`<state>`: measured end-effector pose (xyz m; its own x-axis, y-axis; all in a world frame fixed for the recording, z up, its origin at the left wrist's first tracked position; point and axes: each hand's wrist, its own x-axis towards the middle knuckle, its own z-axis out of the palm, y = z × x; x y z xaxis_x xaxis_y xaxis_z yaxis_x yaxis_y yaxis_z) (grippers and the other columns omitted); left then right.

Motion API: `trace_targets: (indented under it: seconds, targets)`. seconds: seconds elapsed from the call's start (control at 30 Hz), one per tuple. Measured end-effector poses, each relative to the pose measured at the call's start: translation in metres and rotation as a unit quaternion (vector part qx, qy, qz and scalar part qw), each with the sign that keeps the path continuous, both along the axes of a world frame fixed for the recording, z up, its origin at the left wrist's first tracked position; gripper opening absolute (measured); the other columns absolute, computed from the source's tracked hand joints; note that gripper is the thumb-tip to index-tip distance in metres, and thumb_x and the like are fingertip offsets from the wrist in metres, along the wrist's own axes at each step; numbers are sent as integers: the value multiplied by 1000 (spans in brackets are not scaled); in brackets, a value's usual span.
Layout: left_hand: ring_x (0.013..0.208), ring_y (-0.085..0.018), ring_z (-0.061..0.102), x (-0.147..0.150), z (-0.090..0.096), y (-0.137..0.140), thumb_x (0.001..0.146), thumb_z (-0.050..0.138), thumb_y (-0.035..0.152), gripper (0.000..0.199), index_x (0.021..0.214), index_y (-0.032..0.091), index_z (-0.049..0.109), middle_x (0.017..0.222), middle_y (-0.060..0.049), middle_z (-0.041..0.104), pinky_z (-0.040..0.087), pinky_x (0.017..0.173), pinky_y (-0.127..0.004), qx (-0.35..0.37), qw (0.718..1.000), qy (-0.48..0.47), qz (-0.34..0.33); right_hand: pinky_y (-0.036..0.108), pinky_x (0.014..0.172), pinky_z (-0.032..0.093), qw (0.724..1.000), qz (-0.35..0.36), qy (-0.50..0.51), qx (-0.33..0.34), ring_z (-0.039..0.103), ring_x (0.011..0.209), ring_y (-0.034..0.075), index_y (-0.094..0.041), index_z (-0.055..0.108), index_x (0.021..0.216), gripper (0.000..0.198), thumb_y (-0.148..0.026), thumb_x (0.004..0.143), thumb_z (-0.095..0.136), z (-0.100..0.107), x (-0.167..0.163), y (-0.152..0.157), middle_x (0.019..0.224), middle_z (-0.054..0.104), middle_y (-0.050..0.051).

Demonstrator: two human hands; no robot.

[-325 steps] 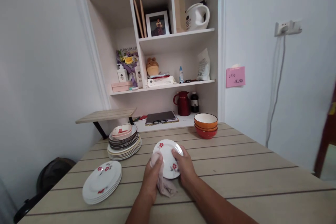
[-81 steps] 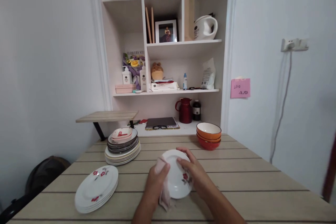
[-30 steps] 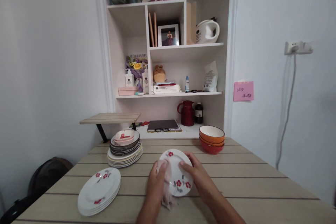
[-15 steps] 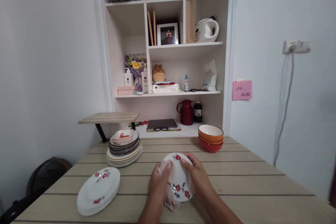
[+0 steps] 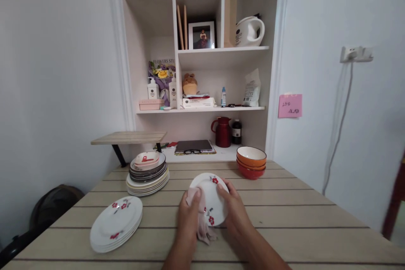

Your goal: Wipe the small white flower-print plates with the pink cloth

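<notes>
Behind the planked desk (image 5: pixel 303 240) rise white shelves (image 5: pixel 221 52). Over the desk, the left hand (image 5: pixel 187 216) grips a floral plate (image 5: pixel 214 198) through a pink cloth (image 5: pixel 201 221); the right hand (image 5: pixel 236 207) clasps its opposite rim.

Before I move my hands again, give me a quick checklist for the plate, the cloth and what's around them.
1. Right hand gripping the plate at its edge: ok.
2. Left hand holding the cloth against the plate: ok.
3. Cloth fully gathered: not ok, its tail hangs past the rim.
4. Plate's underside dry: cannot tell, it's hidden.
5. Stacked bowls apart from both hands: ok.
</notes>
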<state>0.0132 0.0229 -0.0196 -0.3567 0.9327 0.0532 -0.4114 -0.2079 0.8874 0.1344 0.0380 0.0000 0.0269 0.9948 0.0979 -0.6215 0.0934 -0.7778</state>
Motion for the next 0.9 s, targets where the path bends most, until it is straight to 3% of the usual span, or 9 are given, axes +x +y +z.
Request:
trace_targets:
  seconds: [0.1, 0.23, 0.47, 0.6, 0.9]
  targets:
    - [69, -20, 69, -9, 3, 1, 59, 82, 52, 54, 96, 15, 66, 81, -6, 73, 55, 63, -29, 17, 999, 27, -15, 25, 57, 45, 995, 75, -63, 9, 62, 64, 17, -18, 64, 94, 39, -31, 61, 81, 9, 12, 0, 81, 71, 2]
    - [66, -19, 66, -16, 6, 0, 61, 82, 50, 49, 91, 15, 67, 77, -5, 71, 52, 60, -26, 24, 996, 76, -45, 23, 53, 41, 986, 95, -138, 26, 60, 60, 15, -17, 64, 88, 33, -28, 61, 79, 18, 24, -3, 75, 69, 1]
    - [64, -15, 62, -12, 7, -5, 66, 80, 46, 41, 88, 15, 66, 73, -3, 69, 50, 58, -22, 36, 988, 117, -99, 27, 51, 44, 979, 140, -148, -4, 62, 57, 18, -19, 60, 102, 45, -33, 63, 78, 17, 23, -9, 73, 70, 2]
    - [65, -17, 64, -11, 5, -3, 63, 82, 48, 46, 90, 14, 66, 75, -5, 70, 51, 58, -24, 23, 990, 104, -88, 25, 49, 42, 986, 108, -130, 3, 60, 54, 17, -18, 60, 97, 43, -37, 62, 79, 14, 17, -7, 71, 69, 2]
    - [73, -24, 72, 2, 5, -8, 61, 83, 50, 58, 104, 14, 65, 85, -10, 75, 58, 68, -34, -32, 994, -35, -102, 25, 49, 43, 998, -7, -55, 15, 58, 55, 16, -22, 59, 89, 37, -45, 66, 76, 2, -3, -5, 68, 67, -1]
